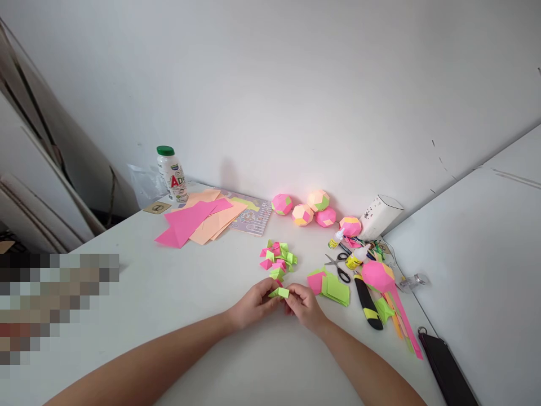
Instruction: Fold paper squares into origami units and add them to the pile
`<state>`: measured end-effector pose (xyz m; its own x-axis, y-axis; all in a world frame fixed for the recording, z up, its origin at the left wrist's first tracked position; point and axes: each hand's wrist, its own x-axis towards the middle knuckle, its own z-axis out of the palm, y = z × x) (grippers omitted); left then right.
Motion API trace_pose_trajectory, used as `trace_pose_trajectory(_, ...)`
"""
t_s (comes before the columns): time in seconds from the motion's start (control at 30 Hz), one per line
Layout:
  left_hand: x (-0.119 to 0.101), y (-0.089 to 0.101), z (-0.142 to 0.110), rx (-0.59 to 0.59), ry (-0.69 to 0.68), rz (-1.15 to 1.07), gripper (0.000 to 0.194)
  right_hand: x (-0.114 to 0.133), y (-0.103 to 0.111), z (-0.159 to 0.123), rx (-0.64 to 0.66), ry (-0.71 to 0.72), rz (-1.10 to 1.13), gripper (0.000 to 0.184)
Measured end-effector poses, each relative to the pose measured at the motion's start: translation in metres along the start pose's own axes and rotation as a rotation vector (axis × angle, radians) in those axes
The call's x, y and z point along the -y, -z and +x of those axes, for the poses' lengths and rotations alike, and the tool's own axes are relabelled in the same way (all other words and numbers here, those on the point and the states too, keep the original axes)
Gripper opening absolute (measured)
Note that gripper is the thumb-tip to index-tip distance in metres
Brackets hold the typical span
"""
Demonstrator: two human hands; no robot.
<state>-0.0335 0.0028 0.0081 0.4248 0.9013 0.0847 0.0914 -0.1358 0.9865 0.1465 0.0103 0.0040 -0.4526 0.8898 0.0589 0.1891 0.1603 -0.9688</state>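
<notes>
A small folded piece of green paper [283,292] is pinched between both hands low over the table. My left hand [256,303] grips it from the left, fingers closed. From the right, the fingers of my right hand [305,305] are closed on its edge, some of them hidden. Just beyond my fingertips lies a pile of folded pink and green paper pieces [278,256]. Beside my right hand sits a stack of green paper squares [336,289] with a pink square [315,282] at its left.
Paper balls [302,215] line the wall. At right lie scissors [337,265], glue bottles [357,257], a black-and-yellow cutter [368,302], another paper ball [377,276] and a phone [448,366]. Pink sheets [186,224], a notebook [257,217] and a white bottle [172,175] stand back left.
</notes>
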Motion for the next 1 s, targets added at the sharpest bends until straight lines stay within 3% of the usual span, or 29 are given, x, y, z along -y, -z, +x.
trace_pose_trajectory(0.2,0.006,0.002,0.004,-0.019,0.045,-0.305,0.020,-0.003,-0.002,-0.001,0.026,0.075,-0.032,0.008)
trace_pose_trajectory(0.3,0.009,0.004,0.005,-0.055,0.043,-0.361,0.021,-0.008,-0.004,-0.002,-0.016,0.122,-0.008,0.021)
trace_pose_trajectory(0.57,0.011,0.006,0.006,-0.004,0.070,-0.292,0.026,-0.006,-0.005,0.000,-0.006,0.308,-0.180,0.012)
trace_pose_trajectory(0.8,0.011,0.005,0.004,0.036,0.073,-0.098,0.035,-0.008,-0.005,0.001,-0.055,0.353,-0.209,0.013)
trace_pose_trajectory(1.0,0.006,0.006,0.001,0.135,0.087,-0.120,0.036,-0.006,-0.006,0.001,-0.083,0.359,-0.212,0.012)
